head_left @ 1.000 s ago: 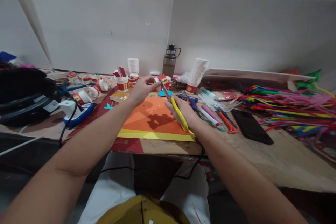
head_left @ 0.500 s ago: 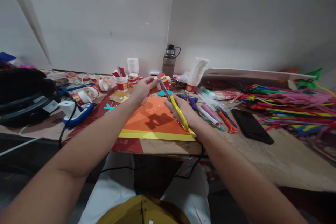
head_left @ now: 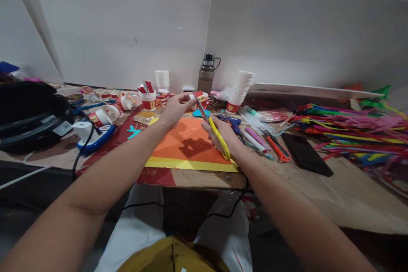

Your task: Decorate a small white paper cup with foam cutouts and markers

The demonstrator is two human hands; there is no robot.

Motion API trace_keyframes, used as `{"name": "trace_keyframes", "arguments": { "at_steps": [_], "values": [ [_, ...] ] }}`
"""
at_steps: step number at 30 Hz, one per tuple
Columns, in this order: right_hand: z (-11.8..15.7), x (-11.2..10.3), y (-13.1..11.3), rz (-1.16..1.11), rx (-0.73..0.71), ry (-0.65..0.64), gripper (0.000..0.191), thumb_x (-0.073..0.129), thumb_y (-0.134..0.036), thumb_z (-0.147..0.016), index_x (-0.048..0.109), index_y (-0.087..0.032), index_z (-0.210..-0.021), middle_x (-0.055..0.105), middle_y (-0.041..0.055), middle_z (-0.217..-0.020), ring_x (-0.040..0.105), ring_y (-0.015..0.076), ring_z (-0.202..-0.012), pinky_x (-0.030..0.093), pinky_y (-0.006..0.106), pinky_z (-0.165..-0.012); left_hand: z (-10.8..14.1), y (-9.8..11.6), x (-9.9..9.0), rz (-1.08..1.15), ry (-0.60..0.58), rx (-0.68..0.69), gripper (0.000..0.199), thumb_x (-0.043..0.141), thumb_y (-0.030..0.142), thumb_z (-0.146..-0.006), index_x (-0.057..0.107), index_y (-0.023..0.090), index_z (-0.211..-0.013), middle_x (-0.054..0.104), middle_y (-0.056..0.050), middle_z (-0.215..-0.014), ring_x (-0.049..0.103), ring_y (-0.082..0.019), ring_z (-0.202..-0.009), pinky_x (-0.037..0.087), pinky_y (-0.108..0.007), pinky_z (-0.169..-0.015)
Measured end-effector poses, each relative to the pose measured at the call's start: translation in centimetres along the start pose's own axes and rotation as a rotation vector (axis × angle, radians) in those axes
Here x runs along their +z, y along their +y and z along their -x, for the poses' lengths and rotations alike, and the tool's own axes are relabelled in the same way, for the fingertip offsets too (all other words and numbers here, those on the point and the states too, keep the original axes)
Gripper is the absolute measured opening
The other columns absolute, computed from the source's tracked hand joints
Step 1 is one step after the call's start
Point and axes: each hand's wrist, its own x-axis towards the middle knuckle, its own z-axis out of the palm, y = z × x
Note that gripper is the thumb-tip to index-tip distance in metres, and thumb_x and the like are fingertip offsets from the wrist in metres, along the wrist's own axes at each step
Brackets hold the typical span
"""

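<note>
My left hand (head_left: pixel 172 110) pinches a small red-and-white piece of paper cup (head_left: pixel 200 94) with its fingertips. My right hand (head_left: pixel 227 134) is wrapped round the yellow handles of a pair of scissors (head_left: pixel 219 137). The metal blades point up and left and meet the cup piece; whether they are closed on it is too small to tell. Below both hands lies an orange sheet of paper (head_left: pixel 172 142) over a yellow sheet (head_left: pixel 191 164), with the hands' shadow on it. A blue paper shape (head_left: pixel 198 113) sits just behind the scissors.
Behind stand a water bottle (head_left: pixel 206 77), a tall paper cup stack (head_left: pixel 241 89) and a tub of red-handled items (head_left: pixel 148 101). To the right are a glue gun (head_left: pixel 232 122), markers (head_left: pixel 256 139), a phone (head_left: pixel 306 153) and pipe cleaners (head_left: pixel 353 125). A power strip (head_left: pixel 98 140) lies left.
The cup piece has turned a little at the blade tips, its red printed side now lying more sideways. Both hands keep their grips, and the view has shifted slightly.
</note>
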Motion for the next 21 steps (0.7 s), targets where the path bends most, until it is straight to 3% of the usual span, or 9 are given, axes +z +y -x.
{"name": "trace_keyframes", "arguments": {
  "at_steps": [13,17,21],
  "values": [
    [0.1,0.2,-0.4,0.019,0.064,0.005,0.026,0.050,-0.047,-0.085,0.048,-0.022,-0.077,0.050,-0.0027,-0.061,0.049,0.0122,-0.052,0.033,0.022,-0.049,0.2,-0.3,0.2,0.067,0.073,-0.055,0.048,0.082,0.039,-0.064,0.068,0.017,-0.104,0.071,-0.006,-0.096,0.066,-0.016,-0.085,0.055,-0.035,-0.083],
    [0.3,-0.3,-0.8,0.011,0.071,-0.017,0.027,0.048,-0.044,-0.086,0.046,-0.022,-0.072,0.051,-0.0022,-0.059,0.047,0.0119,-0.052,0.031,0.022,-0.048,0.7,-0.4,0.5,0.139,0.061,-0.140,0.047,0.081,0.040,-0.066,0.065,0.019,-0.104,0.068,-0.004,-0.098,0.065,-0.015,-0.085,0.057,-0.033,-0.077],
    [0.6,-0.8,-0.6,-0.046,0.063,-0.059,0.026,0.047,-0.041,-0.086,0.044,-0.022,-0.069,0.047,-0.0035,-0.057,0.043,0.0107,-0.051,0.030,0.022,-0.048,1.4,-0.5,1.2,0.272,0.053,-0.292,0.044,0.070,0.058,-0.073,0.063,0.018,-0.092,0.064,-0.003,-0.084,0.066,-0.017,-0.078,0.057,-0.030,-0.064]
  ]
}}
